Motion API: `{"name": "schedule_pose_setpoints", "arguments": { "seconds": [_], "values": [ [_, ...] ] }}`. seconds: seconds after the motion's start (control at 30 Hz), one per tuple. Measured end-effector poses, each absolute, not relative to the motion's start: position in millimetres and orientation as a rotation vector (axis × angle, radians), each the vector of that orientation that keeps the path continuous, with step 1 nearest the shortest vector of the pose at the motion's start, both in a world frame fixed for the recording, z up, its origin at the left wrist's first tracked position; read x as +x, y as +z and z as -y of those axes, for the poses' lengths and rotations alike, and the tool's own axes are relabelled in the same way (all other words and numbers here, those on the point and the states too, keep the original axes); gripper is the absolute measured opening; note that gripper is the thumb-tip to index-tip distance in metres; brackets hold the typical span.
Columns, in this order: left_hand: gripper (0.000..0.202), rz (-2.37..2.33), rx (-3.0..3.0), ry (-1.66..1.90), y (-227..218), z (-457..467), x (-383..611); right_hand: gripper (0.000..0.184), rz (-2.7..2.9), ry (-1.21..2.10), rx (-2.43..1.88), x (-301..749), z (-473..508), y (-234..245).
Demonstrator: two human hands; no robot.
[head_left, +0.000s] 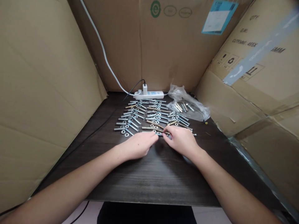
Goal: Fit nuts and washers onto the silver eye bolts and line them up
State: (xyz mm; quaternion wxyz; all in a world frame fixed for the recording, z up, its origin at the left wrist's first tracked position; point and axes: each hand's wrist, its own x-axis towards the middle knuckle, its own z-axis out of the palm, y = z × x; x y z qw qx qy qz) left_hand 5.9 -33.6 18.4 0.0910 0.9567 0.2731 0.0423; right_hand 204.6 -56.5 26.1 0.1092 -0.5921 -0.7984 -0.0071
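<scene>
Several metal anchor bolts with washers [149,115] lie in rows on a dark wooden table [149,177]. My left hand [140,144] and my right hand [181,140] rest on the table at the near edge of the rows. Their fingertips meet at a bolt [160,133] lying crosswise between them. The fingers of both hands are curled in a pinch on that bolt's ends. Loose washers [126,133] lie at the front left of the rows.
A clear plastic bag [187,104] with more bolts sits at the back right. A white power strip [149,93] with a white cable and a black plug lies at the back. Cardboard walls [46,93] close in the table on three sides.
</scene>
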Motion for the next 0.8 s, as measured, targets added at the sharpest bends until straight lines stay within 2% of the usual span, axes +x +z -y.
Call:
{"name": "schedule_pose_setpoints", "arguments": {
  "seconds": [0.2, 0.37, 0.8],
  "values": [
    [0.009, -0.752, 2.912, 0.092, 10.6, 36.4, 9.7, 0.016, 2.349, -0.012, -1.689, 204.0, 58.4, 25.5],
    [0.012, -0.829, 2.87, 0.067, 15.0, 37.6, 10.1, 0.017, 2.374, 0.015, -1.662, 201.8, 60.9, 27.4],
    [0.013, -0.971, 2.74, 0.234, 11.2, 30.3, 10.0, 0.02, 2.394, 0.054, -1.653, 203.1, 59.4, 26.8]
  ]
}}
